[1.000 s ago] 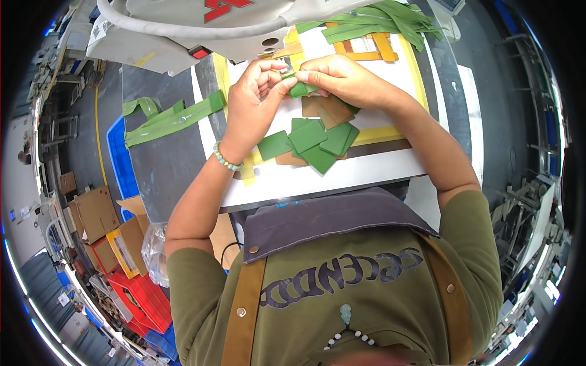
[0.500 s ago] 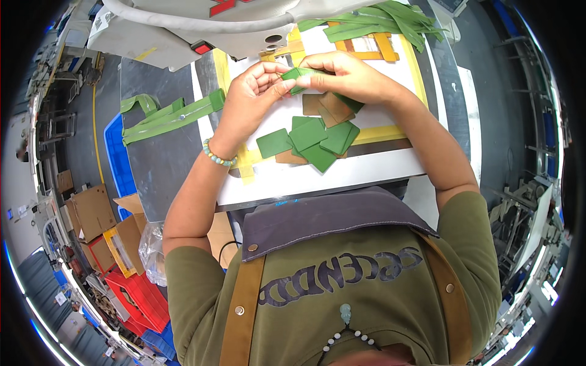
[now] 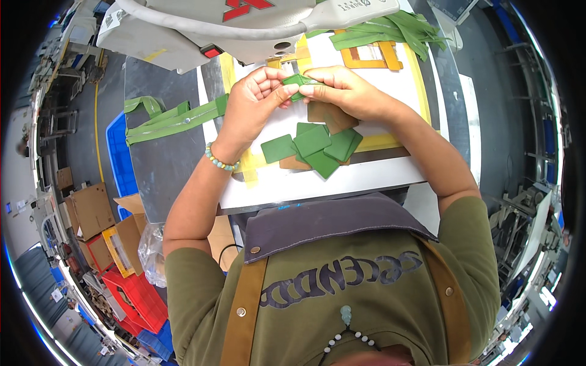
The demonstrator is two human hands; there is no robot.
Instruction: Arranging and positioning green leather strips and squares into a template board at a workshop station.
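Note:
My left hand (image 3: 259, 97) pinches the left side of a small green patch (image 3: 295, 80) between thumb and fingers. Across from it, my right hand (image 3: 348, 93) is closed on the patch's right side, where part of a green strip shows between thumb and forefinger. How the patch and strip join is hidden by my fingers. Several loose green patches (image 3: 312, 140) lie overlapped on the white work surface (image 3: 262, 192) below my hands. Brown patches (image 3: 332, 117) lie just under my right hand, apart from a brown edge beneath the green ones.
A pale grey machine (image 3: 183, 36) overhangs the far side. Green strips with a pale centre line (image 3: 177, 121) lie at left, beside a blue bin (image 3: 121, 152). More green strips (image 3: 397, 30) and a yellow-brown frame (image 3: 387, 56) sit at the far right. Yellow tape (image 3: 373, 142) edges the work area.
The view has shifted slightly, moving the scene a little down and right. Both hands stay at the green patch, whose tilt has changed slightly. The loose patches lie as before.

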